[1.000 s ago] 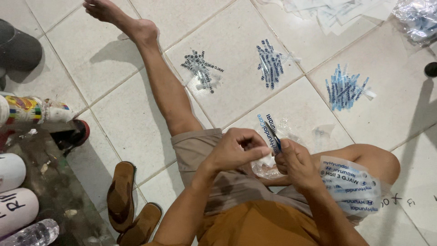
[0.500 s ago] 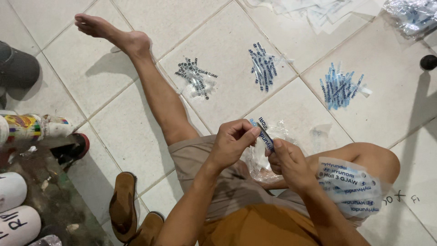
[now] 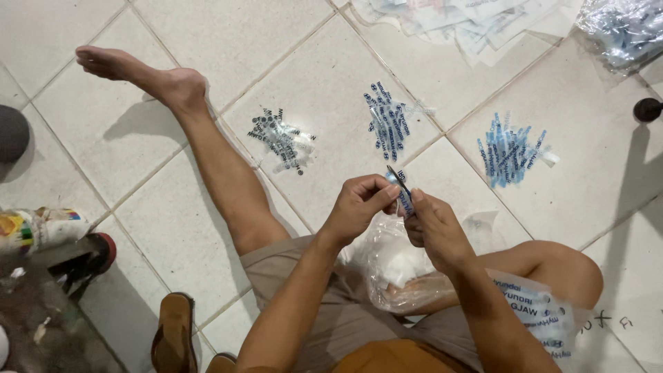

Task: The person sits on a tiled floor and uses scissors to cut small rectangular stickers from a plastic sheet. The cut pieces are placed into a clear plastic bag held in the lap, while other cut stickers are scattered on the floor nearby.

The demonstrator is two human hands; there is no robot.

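Both hands meet above the lap: the left hand (image 3: 359, 207) and the right hand (image 3: 431, 228) each pinch one small blue-printed sachet (image 3: 400, 191) between fingertips. It is thin and slippery, so I think a loose pinch could drop it into the clear plastic bag (image 3: 397, 266) below, or onto the tiled floor (image 3: 207, 41), where it could mix with the sorted piles.

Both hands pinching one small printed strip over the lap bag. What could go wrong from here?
1. The small blue-printed plastic strip is pinched only at the fingertips of the left hand and right hand; it may slip and drop.
2. The three sorted piles, black-printed, dark-blue and light-blue, lie loose on the white floor tiles, so the outstretched bare leg could scatter the nearest.
3. The clear plastic bag sits unsecured on the lap; it might slide off.
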